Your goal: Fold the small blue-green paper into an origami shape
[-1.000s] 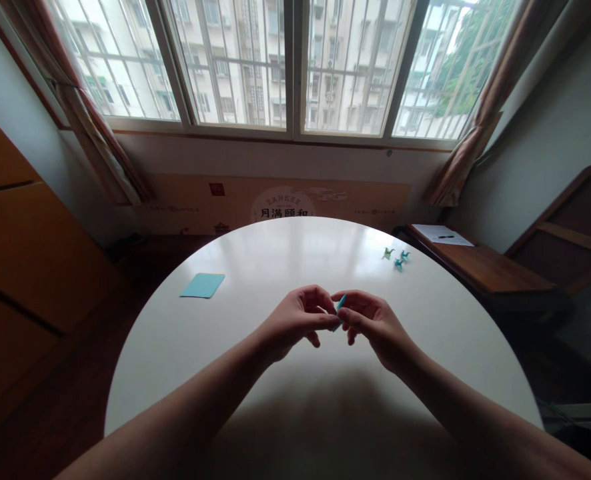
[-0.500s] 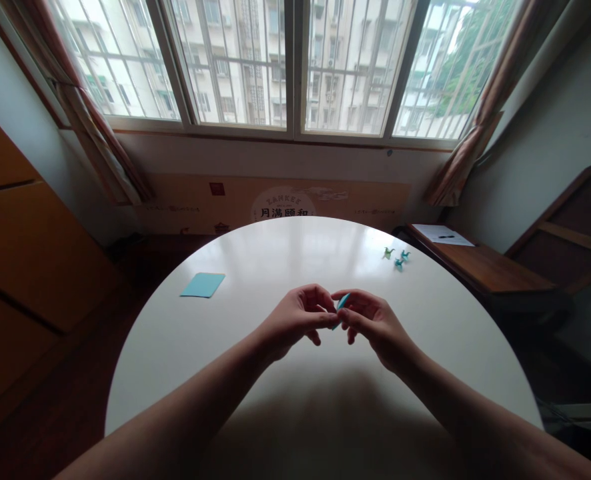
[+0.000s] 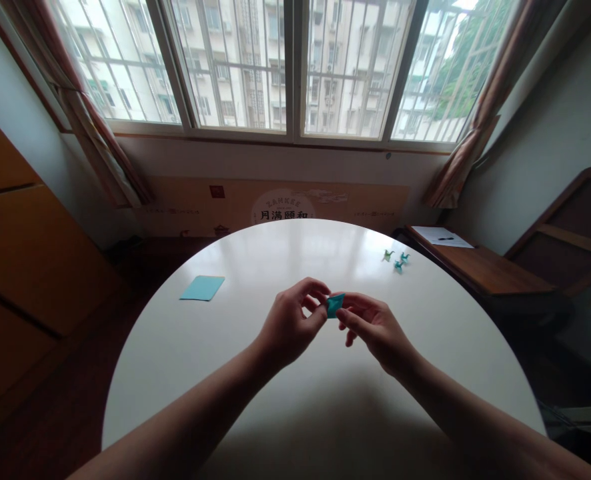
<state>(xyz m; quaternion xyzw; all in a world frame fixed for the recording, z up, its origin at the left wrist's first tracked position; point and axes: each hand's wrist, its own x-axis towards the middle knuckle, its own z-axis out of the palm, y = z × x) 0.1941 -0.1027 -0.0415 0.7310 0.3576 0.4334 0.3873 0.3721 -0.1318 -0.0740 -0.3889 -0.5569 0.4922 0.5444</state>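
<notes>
A small folded piece of teal paper point(image 3: 334, 307) is held up over the table, between my two hands. My left hand point(image 3: 298, 317) pinches its left edge with thumb and forefinger. On the other side, the thumb and fingers of my right hand point(image 3: 370, 323) grip the lower right part of the same paper. Its flat face shows toward me; fingertips cover its edges. A stack of light blue square paper point(image 3: 202, 288) lies on the table to the left. Three small folded paper cranes point(image 3: 399, 265), green and teal, stand at the right rear.
The round white table point(image 3: 175, 373) fills the foreground. Beyond its right edge is a wooden side table point(image 3: 495, 270) with white sheets point(image 3: 440, 236) and a dark pen on it. A long printed cardboard box point(image 3: 185, 200) stands behind, under the barred window.
The teal paper has turned from nearly edge-on to face me. My left hand has rotated, its thumb shifting upward along the paper, while my right hand stays almost in place.
</notes>
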